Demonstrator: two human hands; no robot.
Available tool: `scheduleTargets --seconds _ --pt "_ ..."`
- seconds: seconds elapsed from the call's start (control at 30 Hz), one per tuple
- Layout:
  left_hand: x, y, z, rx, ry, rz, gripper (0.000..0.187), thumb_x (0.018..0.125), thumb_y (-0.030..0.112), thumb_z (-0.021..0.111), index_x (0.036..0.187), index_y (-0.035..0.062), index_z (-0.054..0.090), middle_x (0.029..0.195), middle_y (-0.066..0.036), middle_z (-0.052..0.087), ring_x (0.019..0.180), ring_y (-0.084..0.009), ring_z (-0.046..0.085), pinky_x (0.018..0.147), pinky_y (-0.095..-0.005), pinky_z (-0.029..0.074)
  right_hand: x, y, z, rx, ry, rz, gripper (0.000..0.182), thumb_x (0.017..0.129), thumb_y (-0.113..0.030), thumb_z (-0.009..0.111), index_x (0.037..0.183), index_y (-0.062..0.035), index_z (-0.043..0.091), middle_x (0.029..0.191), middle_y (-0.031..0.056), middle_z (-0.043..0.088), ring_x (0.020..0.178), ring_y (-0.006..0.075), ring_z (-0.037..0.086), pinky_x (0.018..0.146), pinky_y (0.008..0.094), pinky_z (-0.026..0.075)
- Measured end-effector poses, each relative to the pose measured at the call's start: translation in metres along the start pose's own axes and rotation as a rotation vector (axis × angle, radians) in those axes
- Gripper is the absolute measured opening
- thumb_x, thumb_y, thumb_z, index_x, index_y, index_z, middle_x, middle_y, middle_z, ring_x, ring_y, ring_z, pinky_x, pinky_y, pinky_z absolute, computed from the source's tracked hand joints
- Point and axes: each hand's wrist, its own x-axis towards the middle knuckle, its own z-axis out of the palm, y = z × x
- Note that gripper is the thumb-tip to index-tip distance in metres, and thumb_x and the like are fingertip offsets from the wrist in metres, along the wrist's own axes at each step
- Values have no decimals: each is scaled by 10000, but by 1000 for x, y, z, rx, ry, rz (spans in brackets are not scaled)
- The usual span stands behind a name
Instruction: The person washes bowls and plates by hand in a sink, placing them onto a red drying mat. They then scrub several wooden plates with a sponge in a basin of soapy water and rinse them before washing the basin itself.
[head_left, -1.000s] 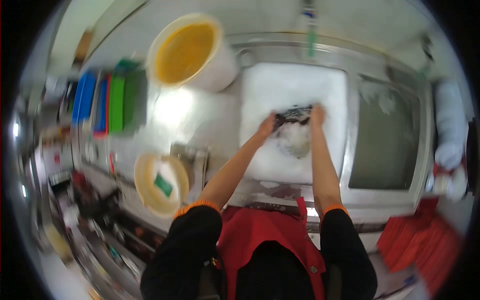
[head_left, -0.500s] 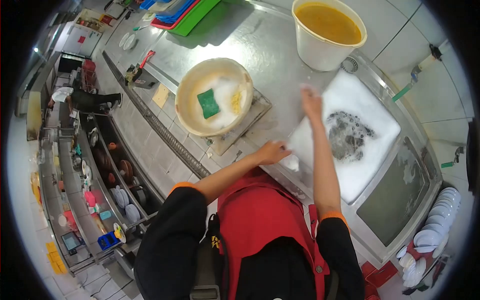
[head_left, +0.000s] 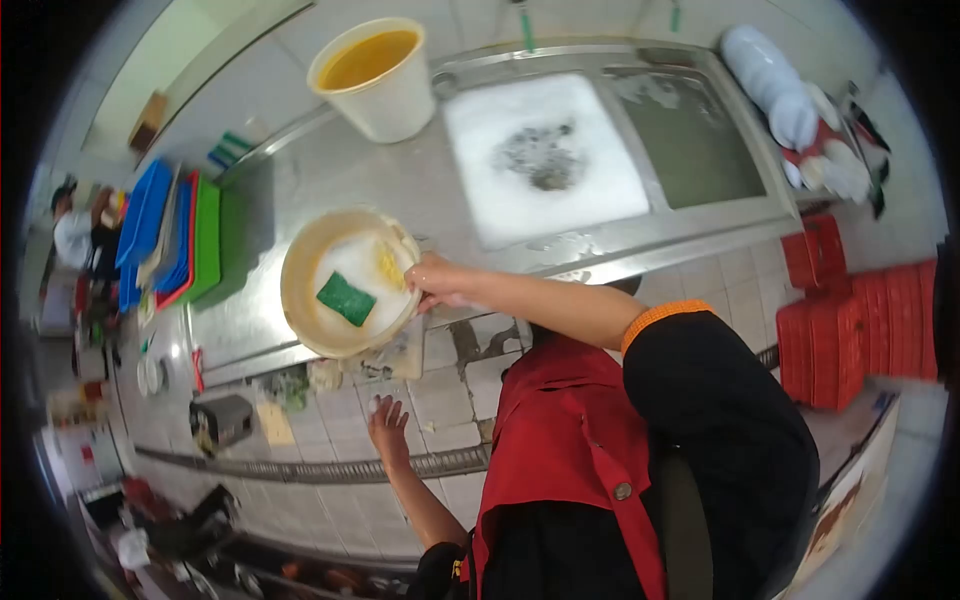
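Note:
A round cream basin (head_left: 300,262) with suds stands near the front edge of the steel counter. Inside it lie a green scouring pad (head_left: 346,299) and a yellow scrubber (head_left: 390,266). My right hand (head_left: 438,282) is closed on the basin's right rim. Below the basin, over the tiled floor, my left hand (head_left: 388,424) is raised with its fingers apart and holds nothing. The sink full of white foam (head_left: 480,160) lies to the right of the basin.
A white bucket of orange liquid (head_left: 392,100) stands at the counter's back. Coloured trays (head_left: 207,235) are stacked at left. Greenish water fills a second sink (head_left: 690,150). Red crates (head_left: 820,340) stand right. Two people are at far left.
The view has turned, shifting the sinks up and the basin left. My right hand has left the foam sink's side and taken the basin's rim. My left hand has opened below the basin.

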Motion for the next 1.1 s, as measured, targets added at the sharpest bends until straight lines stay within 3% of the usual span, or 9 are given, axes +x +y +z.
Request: scheduleTargets --seconds 0.07,0.17,0.2,0.3,0.43,0.7,0.83,0.93,1.1 --pt "9 -1 -1 -108 -12 73 499 941 282 503 1380 58 421 1386 -132 449 1218 -322 484 968 -436 409 -20 9 3 114 62 -71 529 724 -14 504 1227 103 392 1082 226 551 927 339 627 780 424 582" --pt "17 -5 12 203 218 172 434 946 280 506 1304 35 493 1305 -142 534 1195 -225 509 968 -415 393 -82 9 -5 340 177 -128 516 726 9 495 1226 93 399 1095 214 542 949 321 622 763 424 583" --pt "30 -15 2 359 180 385 364 942 286 521 1175 10 568 1291 -126 542 1166 -207 527 951 -392 400 -93 9 -20 372 189 -157 486 720 7 503 1193 86 427 1058 193 557 931 305 622 753 412 583" --pt "-15 14 30 596 375 401 325 949 247 517 1126 -19 580 1257 -115 557 1127 -209 544 932 -356 418 -166 -13 -51 261 316 -238 422 713 -5 515 1126 68 478 1015 174 575 902 290 624 772 404 575" --pt "-32 44 76 438 78 664 321 960 206 517 1182 -22 556 1230 -114 569 1096 -184 547 921 -328 430 -245 -31 -98 301 480 -393 429 711 -15 518 1131 62 476 988 144 583 825 240 639 660 343 584" --pt "-88 72 376 422 -1007 591 439 980 276 486 1345 35 446 1339 -92 494 1213 -210 478 989 -327 387 -347 -49 -216 291 833 -595 446 732 -2 507 1163 81 431 1043 166 575 875 247 638 742 383 583" --pt "-99 28 549 18 -1066 139 677 963 343 503 1485 113 140 1452 -110 334 1247 -251 457 973 -413 424 -379 -56 -317 242 876 -587 532 729 -3 487 1250 15 382 1075 162 569 882 244 640 686 365 576" --pt "-104 11 643 132 -1133 138 705 964 297 499 1505 183 62 1448 -107 331 1219 -262 471 930 -458 463 -391 -70 -392 225 904 -535 569 721 -12 483 1276 -27 361 1053 131 580 839 230 644 592 317 559" --pt "-71 -41 734 360 -916 198 800 913 124 501 1504 212 -31 1437 -135 345 1109 -282 565 762 -441 555 -380 -89 -492 123 953 -384 557 727 -20 482 1275 -52 388 986 134 607 755 214 651 511 288 555"
